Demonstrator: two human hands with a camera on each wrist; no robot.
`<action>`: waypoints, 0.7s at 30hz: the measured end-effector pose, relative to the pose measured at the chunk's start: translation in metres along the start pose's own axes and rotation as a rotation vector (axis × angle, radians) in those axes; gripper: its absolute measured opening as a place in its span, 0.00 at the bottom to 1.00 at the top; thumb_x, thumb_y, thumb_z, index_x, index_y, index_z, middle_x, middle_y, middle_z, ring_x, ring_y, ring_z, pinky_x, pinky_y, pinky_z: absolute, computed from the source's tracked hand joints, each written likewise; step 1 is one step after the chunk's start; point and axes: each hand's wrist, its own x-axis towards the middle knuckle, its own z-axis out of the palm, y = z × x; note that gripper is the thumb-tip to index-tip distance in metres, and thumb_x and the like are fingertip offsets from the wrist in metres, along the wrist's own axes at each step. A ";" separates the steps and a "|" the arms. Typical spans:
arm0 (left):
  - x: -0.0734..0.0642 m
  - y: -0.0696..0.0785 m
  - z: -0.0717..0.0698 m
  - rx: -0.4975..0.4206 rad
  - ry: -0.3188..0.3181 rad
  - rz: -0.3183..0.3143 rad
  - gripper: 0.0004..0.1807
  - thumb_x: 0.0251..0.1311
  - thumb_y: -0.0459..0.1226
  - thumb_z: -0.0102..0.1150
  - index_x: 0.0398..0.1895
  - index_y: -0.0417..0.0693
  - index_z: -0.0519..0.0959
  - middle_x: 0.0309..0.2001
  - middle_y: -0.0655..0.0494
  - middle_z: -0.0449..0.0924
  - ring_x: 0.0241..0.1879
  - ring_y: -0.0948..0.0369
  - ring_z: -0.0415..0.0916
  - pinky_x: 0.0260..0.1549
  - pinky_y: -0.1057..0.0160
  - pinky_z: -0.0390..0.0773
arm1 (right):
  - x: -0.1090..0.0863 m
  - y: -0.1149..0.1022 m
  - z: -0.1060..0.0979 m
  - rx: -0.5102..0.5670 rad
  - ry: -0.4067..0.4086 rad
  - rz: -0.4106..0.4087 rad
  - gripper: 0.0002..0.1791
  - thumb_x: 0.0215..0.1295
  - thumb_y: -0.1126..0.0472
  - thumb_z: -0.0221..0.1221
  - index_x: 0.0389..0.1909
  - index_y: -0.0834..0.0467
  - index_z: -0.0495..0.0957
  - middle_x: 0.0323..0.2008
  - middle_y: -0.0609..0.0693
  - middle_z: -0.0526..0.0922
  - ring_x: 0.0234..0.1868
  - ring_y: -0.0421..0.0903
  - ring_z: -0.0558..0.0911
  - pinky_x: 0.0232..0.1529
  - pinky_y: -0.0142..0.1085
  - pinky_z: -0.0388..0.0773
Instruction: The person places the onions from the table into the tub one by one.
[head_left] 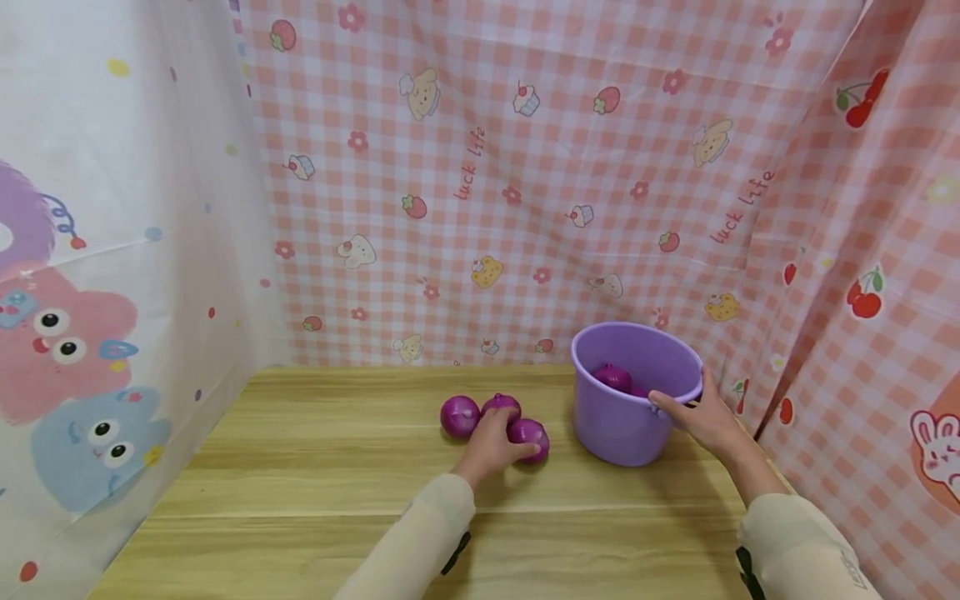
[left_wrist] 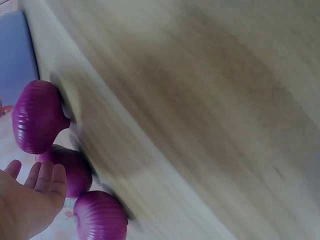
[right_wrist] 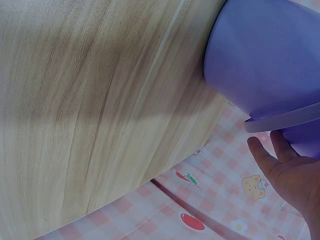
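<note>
On the table, three purple onions lie close together: a left one, a back one and a right one. My left hand reaches over the group, its thumb at the right onion and its fingers between that one and the back one. In the left wrist view the fingers are spread loosely beside the onions. A lilac bucket stands upright to the right, with purple onions inside. My right hand holds its right rim, thumb over the edge and fingers outside, near the handle.
The wooden table reaches back to a pink checked curtain. A white printed curtain hangs at the left, and another checked curtain runs close behind the right arm.
</note>
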 end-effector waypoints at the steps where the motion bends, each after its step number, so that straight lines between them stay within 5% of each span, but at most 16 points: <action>1: -0.001 0.000 0.000 -0.003 0.000 -0.008 0.39 0.54 0.45 0.74 0.65 0.34 0.70 0.64 0.37 0.70 0.66 0.44 0.66 0.67 0.48 0.64 | 0.000 0.000 0.000 0.002 0.001 -0.002 0.60 0.66 0.43 0.62 0.77 0.63 0.27 0.70 0.77 0.51 0.70 0.70 0.56 0.68 0.60 0.58; 21: -0.001 -0.005 0.014 0.071 -0.040 -0.111 0.45 0.51 0.44 0.76 0.70 0.39 0.66 0.65 0.34 0.67 0.64 0.42 0.68 0.64 0.44 0.67 | 0.000 -0.001 -0.001 0.000 -0.002 0.002 0.60 0.66 0.42 0.61 0.77 0.61 0.27 0.71 0.77 0.51 0.70 0.70 0.56 0.68 0.60 0.58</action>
